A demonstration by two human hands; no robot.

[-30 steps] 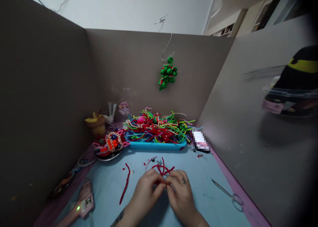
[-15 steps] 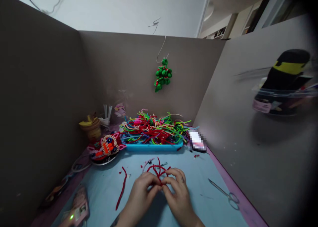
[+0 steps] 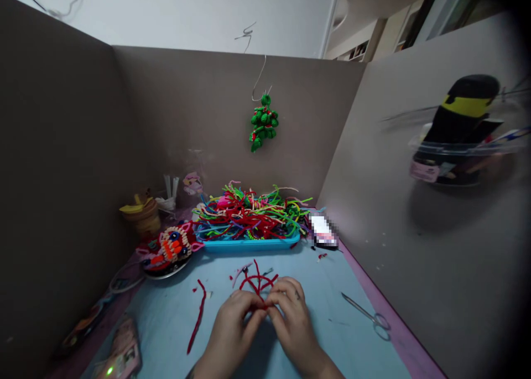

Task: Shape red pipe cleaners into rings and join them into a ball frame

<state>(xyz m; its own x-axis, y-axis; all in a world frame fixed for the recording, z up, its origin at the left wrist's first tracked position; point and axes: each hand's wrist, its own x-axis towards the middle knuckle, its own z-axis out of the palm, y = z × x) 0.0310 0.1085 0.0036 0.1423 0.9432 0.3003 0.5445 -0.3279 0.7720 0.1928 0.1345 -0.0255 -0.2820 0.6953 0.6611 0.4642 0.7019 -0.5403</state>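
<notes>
Both my hands meet at the front middle of the blue mat, pinching red pipe cleaners bent into a shape with several curved strands fanning away from me. My left hand has thumb and forefinger closed on the near end of the strands. Right beside it, my right hand pinches the same joint; the exact contact is hidden behind the fingertips. A loose red pipe cleaner lies flat to the left of my left hand. Scissors rest on the mat to the right.
Behind my hands stands a blue tray heaped with coloured pipe cleaners. At left are a tiger-like pipe-cleaner piece, a clay-coloured pot and a pink device. A phone lies at right. A green ornament hangs from the back panel.
The whole view has shifted slightly, so things sit a little further left. Both hands stay together on the red pipe cleaners, with the fingers drawn slightly closer at the joint.
</notes>
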